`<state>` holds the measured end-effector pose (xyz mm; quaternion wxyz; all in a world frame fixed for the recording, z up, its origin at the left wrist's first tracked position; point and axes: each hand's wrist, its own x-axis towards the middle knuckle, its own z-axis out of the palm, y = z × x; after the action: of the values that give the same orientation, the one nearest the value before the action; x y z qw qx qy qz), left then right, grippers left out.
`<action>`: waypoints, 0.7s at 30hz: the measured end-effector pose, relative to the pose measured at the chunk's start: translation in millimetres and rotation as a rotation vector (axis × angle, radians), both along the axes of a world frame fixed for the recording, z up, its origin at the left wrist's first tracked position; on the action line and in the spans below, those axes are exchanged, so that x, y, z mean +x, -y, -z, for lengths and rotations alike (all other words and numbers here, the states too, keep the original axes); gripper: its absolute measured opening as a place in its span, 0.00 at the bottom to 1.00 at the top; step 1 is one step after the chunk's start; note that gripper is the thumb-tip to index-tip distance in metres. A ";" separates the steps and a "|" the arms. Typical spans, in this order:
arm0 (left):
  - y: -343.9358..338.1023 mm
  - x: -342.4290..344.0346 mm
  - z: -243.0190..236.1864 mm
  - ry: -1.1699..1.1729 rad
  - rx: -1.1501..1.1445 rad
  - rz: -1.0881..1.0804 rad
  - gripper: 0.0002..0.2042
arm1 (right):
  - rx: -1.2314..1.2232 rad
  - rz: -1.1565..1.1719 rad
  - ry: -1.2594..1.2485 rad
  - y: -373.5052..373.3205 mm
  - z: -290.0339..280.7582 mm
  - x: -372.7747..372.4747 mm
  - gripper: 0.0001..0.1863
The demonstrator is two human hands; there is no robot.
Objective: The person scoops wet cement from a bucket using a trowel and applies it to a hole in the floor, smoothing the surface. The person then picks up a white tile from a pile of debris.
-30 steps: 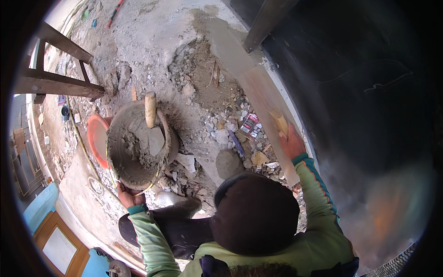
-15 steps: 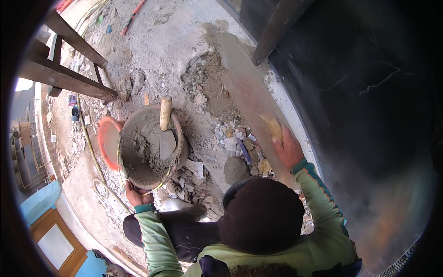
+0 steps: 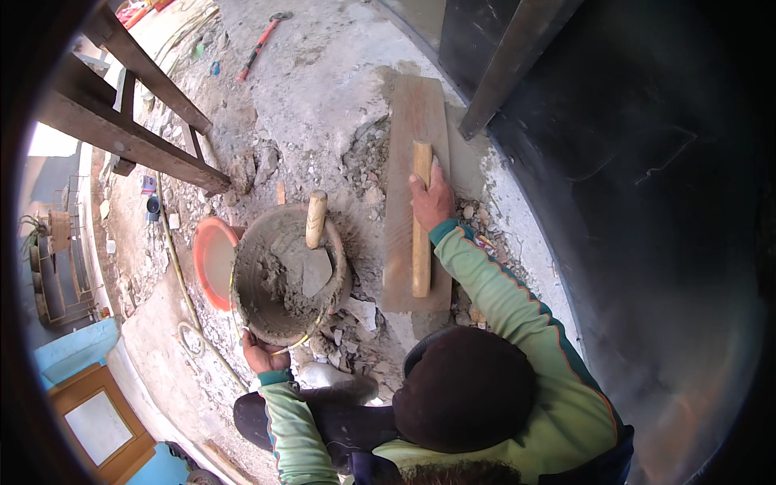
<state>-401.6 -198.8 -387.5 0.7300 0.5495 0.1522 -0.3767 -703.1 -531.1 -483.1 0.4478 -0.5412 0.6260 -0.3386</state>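
Observation:
My right hand (image 3: 431, 196) grips the wooden handle (image 3: 421, 263) of a long, flat wooden float (image 3: 408, 113). The float is over rough ground beside a strip of smoothed wet mortar (image 3: 469, 170); whether it touches down is unclear. My left hand (image 3: 263, 356) is closed at the near rim of a mortar bucket (image 3: 345, 271), by its yellowish handle. Grey mortar (image 3: 283, 287) lies inside, with a trowel resting in it, its wooden handle (image 3: 316, 218) upward at the far side and its blade (image 3: 316, 271) in the mix.
An orange bucket (image 3: 206, 246) of greyish liquid stands left, beside a hose (image 3: 182, 299). A wooden frame (image 3: 129, 137) rises upper left. A red-handled tool (image 3: 259, 48) lies far off. A dark panel (image 3: 638, 242) and post (image 3: 509, 65) border the right. Broken rubble (image 3: 364, 162) covers the ground.
My right hand has moved up and left with the float, which has swung from a slant to nearly straight up and down in the picture. My left hand stays at the bucket.

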 end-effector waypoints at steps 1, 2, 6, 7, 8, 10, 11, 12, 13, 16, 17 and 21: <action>-0.3 1.1 1.6 0.005 -0.010 0.009 0.21 | -0.011 0.018 0.006 -9.4 4.8 5.2 0.38; -3.4 3.8 3.7 0.010 -0.018 0.015 0.21 | 0.012 0.030 0.046 -18.6 2.8 9.9 0.38; -17.8 16.2 11.2 0.006 -0.021 0.015 0.21 | 0.146 0.078 0.306 -45.2 -24.6 26.1 0.40; -22.1 21.7 16.2 -0.018 0.001 0.017 0.22 | 0.142 0.108 0.371 -47.7 -26.8 26.1 0.41; -28.2 29.7 19.9 -0.038 0.023 0.016 0.22 | 0.138 0.136 0.440 -49.8 -27.8 28.0 0.41; -35.3 40.4 26.0 -0.057 0.056 0.012 0.23 | 0.053 0.187 0.420 -49.6 -16.3 35.5 0.41; -36.3 43.5 28.2 -0.056 0.067 0.010 0.23 | 0.008 0.212 0.409 -47.6 -10.9 36.8 0.41; -38.0 45.6 30.6 -0.055 0.079 0.008 0.23 | 0.055 0.196 0.408 -45.7 -5.6 35.9 0.41; -38.8 44.6 30.9 -0.046 0.086 0.020 0.24 | 0.106 0.179 0.407 -43.9 -3.5 36.9 0.41; -39.5 43.4 33.3 -0.022 0.115 0.051 0.24 | 0.121 0.152 0.333 -32.7 11.7 39.0 0.41; -37.4 44.7 35.4 -0.017 0.134 0.055 0.24 | 0.128 0.128 0.306 -27.4 18.0 37.8 0.41; -41.0 43.5 33.4 -0.008 0.215 0.047 0.24 | 0.086 -0.034 0.108 -13.6 18.3 42.3 0.40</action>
<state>-358.1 -157.7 -420.9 0.6574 0.6265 0.1815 -0.3774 -660.8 -517.5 -501.4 0.5095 -0.5128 0.6058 -0.3323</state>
